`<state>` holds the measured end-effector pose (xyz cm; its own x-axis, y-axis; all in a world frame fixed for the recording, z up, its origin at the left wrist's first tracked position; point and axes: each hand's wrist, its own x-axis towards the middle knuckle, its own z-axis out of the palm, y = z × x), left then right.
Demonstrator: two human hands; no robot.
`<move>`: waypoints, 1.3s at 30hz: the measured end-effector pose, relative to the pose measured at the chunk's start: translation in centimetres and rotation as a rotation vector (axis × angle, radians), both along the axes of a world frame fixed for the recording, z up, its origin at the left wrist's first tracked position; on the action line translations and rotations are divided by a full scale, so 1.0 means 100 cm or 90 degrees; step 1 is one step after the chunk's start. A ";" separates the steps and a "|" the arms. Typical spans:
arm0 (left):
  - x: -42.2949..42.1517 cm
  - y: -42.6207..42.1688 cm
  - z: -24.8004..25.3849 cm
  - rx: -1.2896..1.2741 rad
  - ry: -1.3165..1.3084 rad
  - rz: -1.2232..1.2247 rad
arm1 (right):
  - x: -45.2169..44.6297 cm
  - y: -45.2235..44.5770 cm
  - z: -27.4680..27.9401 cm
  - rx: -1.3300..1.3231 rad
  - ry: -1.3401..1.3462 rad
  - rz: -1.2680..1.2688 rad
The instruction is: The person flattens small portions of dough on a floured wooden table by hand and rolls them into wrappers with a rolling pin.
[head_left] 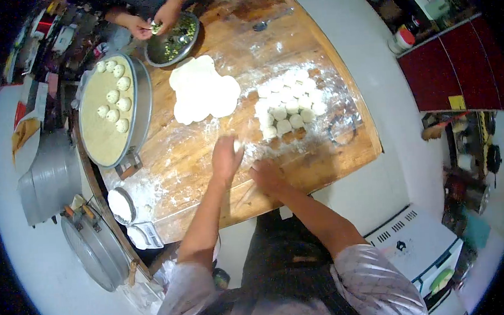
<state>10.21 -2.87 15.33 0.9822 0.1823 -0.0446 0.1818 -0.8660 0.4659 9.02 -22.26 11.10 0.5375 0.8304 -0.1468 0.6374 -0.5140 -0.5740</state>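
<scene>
My left hand [226, 159] is closed over the floured wooden table [179, 178], with a small whitish piece, probably dough, at its fingers. Just right of it, my right hand [267, 176] has its fingers curled near the table's front edge; what they hold is hidden. A thin, blurred stick-like shape [245, 196] lies between my wrists. Beyond my right hand are several round dough pieces [283, 126] in flour. Flat dough wrappers [203, 94] overlap beyond my left hand.
At the far left, a round steamer tray [100, 145] carries several filled buns [124, 104]. Another person's hands [154, 27] work above a metal bowl [151, 54] of green filling. A flour bowl [121, 205] stands at the left edge. A dark spoon-like item [260, 26] lies near the back.
</scene>
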 end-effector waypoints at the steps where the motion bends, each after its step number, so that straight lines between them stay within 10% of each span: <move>1: -0.025 0.002 0.006 0.009 0.040 0.016 | 0.007 -0.002 0.004 0.050 -0.001 0.016; 10: -0.024 0.009 -0.044 0.207 0.054 -0.010 | 0.009 -0.005 0.011 -0.049 -0.112 0.077; 14: -0.012 0.017 -0.023 0.106 0.007 -0.002 | 0.005 0.012 0.015 -0.225 -0.037 0.063; 17: -0.020 0.021 -0.061 0.090 -0.127 0.009 | 0.008 0.004 -0.012 0.098 -0.265 -0.010; 20: -0.054 0.000 -0.082 -0.120 -0.008 0.155 | 0.002 -0.003 0.015 -0.221 -0.112 0.074; 22: -0.081 -0.017 -0.060 -0.171 0.055 0.133 | 0.013 -0.002 0.013 0.034 -0.092 -0.061; 26: -0.097 -0.023 -0.086 -0.261 -0.010 0.132 | 0.039 0.055 -0.039 0.071 -0.306 -0.093; 34: -0.097 0.009 -0.065 -0.119 0.008 0.005 | 0.019 0.025 0.012 0.143 -0.187 -0.019; 39: -0.125 0.013 -0.078 -0.387 0.026 0.200 | 0.033 0.081 -0.004 0.034 -0.201 -0.092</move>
<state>-2.25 -1.60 7.55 0.8824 0.3889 -0.2648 0.4090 -0.3558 0.8403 12.37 -14.15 10.74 0.6617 0.7447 0.0865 0.7108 -0.5865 -0.3882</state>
